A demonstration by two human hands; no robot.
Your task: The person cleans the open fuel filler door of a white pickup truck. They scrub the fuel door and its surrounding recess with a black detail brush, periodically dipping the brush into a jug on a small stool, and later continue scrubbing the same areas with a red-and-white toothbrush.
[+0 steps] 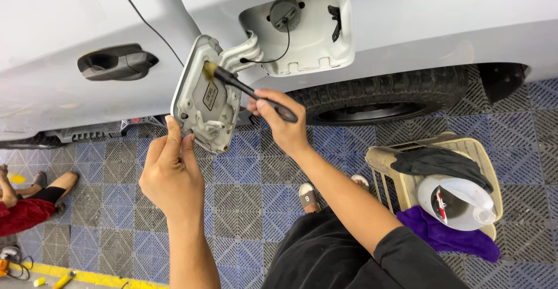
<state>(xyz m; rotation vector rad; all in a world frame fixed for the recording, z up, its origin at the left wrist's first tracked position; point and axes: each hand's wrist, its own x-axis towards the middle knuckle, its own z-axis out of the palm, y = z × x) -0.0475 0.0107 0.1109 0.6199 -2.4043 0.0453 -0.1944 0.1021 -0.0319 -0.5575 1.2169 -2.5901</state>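
Head view: the left hand (170, 175) pinches the lower edge of the open fuel door (204, 94), fingers straight up against its rim, holding the flap swung out from the pale car body (407, 10). The right hand (278, 120) is closed around the black handle of a detailing brush (244, 88), whose tan bristle tip touches the upper inner face of the fuel door, just beside the hinge arm (244, 53). The hands are near each other but apart, with the flap's lower corner between them.

Behind the flap, the filler recess (314, 39) lies open, its black cap (285, 13) tethered by a thin cord. The door handle (116, 62) sits well to the left; the tyre (383, 94) lies just below the recess, close behind the right forearm. To the right stands a beige plastic stool (465, 149) carrying a dark cloth (442, 162), a white jug (459, 202) and a purple cloth (447, 236), near the right elbow. The grid floor (244, 196) between the arms is open.

The label on the flap is too small to make out. 1 sandalled foot (308, 197) shows partly. Another person in red (26, 207) is cut off at the left edge.
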